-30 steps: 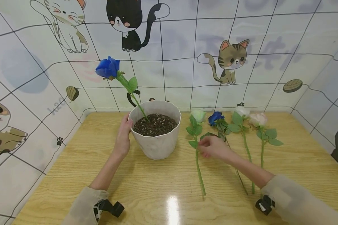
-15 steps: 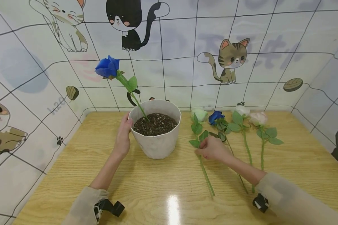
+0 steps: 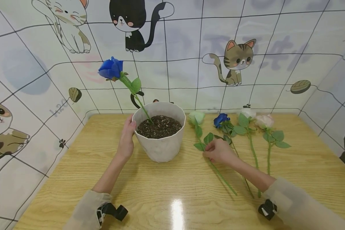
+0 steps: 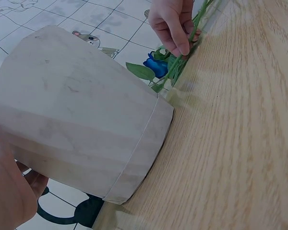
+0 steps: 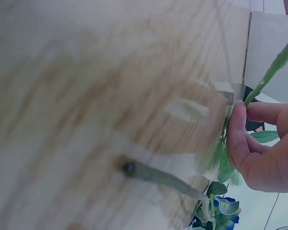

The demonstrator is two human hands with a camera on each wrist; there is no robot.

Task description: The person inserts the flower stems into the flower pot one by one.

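Note:
My left hand [image 3: 126,143] grips the left side of a white flower pot [image 3: 162,150], thumb at its rim. Dark soil [image 3: 161,127] fills much of the pot, and a blue rose [image 3: 110,68] stands in it, leaning left. To the right of the pot, my right hand [image 3: 220,152] pinches the stem of a pale green rose [image 3: 224,179] just below its leaves. This rose slants over the table, bloom toward the back wall and cut end toward the front right. In the right wrist view, thumb and fingertip meet on the green stem [image 5: 273,67].
Right of the held rose lie a second blue rose [image 3: 221,120], a white rose [image 3: 248,112] and a pale pink rose [image 3: 264,121], stems toward the front. The wooden table [image 3: 149,195] meets a wall covering [image 3: 184,73] printed with cartoon cats at the back.
My right hand has taken hold of the pale green rose's stem. The stem's lower end has swung to the right and its bloom slightly left. The left hand and pot stay in place.

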